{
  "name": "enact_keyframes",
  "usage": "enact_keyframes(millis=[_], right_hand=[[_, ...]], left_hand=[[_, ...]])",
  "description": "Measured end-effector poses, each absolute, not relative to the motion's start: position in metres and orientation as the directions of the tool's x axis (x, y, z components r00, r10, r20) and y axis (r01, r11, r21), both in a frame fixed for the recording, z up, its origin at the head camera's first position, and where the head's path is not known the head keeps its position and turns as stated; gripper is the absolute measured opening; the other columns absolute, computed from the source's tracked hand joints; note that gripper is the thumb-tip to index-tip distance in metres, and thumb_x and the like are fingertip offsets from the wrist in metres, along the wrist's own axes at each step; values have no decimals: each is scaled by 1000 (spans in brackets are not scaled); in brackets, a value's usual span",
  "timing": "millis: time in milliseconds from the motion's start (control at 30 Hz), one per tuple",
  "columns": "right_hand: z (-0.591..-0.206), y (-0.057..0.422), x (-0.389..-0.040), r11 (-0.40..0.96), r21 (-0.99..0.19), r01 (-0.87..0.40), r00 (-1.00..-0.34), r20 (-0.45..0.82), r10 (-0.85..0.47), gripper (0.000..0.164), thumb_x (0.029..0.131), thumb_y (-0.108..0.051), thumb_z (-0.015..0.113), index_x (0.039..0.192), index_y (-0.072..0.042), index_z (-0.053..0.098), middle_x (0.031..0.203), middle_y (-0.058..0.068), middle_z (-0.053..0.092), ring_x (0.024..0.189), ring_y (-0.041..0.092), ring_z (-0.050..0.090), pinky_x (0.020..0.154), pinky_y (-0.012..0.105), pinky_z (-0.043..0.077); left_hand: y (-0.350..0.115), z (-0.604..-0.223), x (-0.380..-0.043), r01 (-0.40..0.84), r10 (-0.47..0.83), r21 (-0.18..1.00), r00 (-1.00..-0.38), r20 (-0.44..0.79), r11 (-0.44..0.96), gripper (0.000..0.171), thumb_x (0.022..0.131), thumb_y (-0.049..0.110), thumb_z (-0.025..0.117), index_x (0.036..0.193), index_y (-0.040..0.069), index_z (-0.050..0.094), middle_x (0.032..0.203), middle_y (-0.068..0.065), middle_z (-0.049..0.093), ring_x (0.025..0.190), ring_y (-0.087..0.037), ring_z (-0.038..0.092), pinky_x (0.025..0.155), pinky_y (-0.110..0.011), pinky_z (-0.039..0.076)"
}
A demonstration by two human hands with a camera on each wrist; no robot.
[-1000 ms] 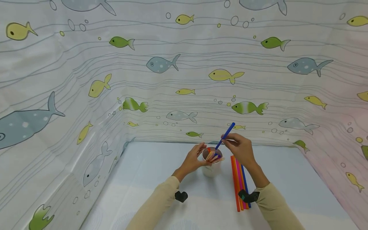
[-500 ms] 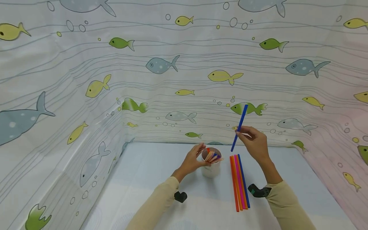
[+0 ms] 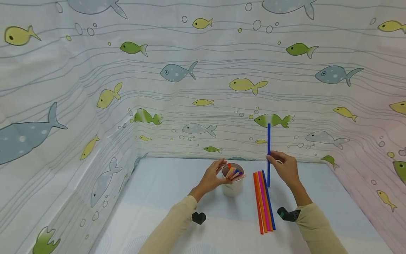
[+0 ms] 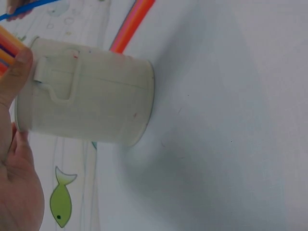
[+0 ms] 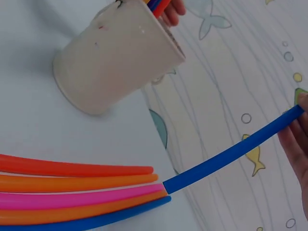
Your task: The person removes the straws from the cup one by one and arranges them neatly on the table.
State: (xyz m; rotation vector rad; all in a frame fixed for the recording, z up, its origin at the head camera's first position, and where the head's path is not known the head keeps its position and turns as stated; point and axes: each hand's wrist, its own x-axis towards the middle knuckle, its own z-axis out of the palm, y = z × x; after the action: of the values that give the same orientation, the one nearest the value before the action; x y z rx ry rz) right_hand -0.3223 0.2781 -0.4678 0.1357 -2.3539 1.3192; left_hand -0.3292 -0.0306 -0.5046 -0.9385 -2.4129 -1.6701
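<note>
By the right hand (image 3: 286, 169), a blue stick (image 3: 269, 139) is pinched upright near five sticks (image 3: 264, 201) laid on the table (image 3: 165, 183); by the left hand (image 3: 210, 176), a cup (image 3: 232, 189) with more sticks (image 3: 235, 173) is gripped at its rim.

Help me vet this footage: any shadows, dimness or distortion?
Head view: faint shadows beside the cup; the held blue stick looks straight. Left wrist view: broad, soft-edged shadows on the table. Right wrist view: dim; that stick looks bowed, likely lens distortion.
</note>
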Motion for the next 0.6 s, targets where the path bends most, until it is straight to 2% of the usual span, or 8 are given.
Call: enact_keyframes(millis=[33,167,233,267,467,600], right_hand=[[-471,279,-323,542,-794,-273,-907,401,131,40,95,-33,66,121,-3,67,109,9,71,98,12,65,96,35,51],[-485,284,-324,539,-820,-191,-938,315,147,43,96,-36,63,123,-4,66,108,11,71,98,23,68,89,25,54],[-492,287,-325,530,-835,-147,-954,261,147,44,96,-36,63,125,-3,65,108,13,71,97,25,69,83,20,55],[-495,288,-325,527,-841,-119,-962,230,150,45,96,-36,63,125,-3,65,108,14,70,96,25,69,81,18,55],[-516,295,-326,507,-861,42,-981,60,184,48,96,-35,63,127,2,62,113,19,68,96,26,69,89,39,56],[-528,298,-325,507,-857,93,-982,6,191,48,96,-33,64,126,4,62,115,22,67,95,27,70,89,42,56]], left_hand=[[-31,-510,-333,506,442,830,-816,372,234,91,74,7,84,148,-2,31,140,-23,44,133,-32,43,110,-38,37],[-30,-529,-348,495,434,828,-828,356,265,95,72,17,86,150,5,32,141,-14,46,133,-19,44,108,-24,36],[-30,-534,-352,491,430,827,-832,352,274,96,72,19,86,150,7,32,140,-11,47,133,-16,44,107,-21,36],[-30,-534,-352,491,429,827,-832,351,274,96,72,19,86,150,7,32,140,-9,47,133,-16,44,107,-22,36],[-28,-534,-352,491,428,832,-830,358,258,95,72,10,85,150,6,31,141,-16,46,134,-21,44,109,-30,37],[-28,-523,-344,505,431,827,-821,373,245,93,73,3,84,149,-1,30,139,-21,45,133,-30,44,109,-39,37]])
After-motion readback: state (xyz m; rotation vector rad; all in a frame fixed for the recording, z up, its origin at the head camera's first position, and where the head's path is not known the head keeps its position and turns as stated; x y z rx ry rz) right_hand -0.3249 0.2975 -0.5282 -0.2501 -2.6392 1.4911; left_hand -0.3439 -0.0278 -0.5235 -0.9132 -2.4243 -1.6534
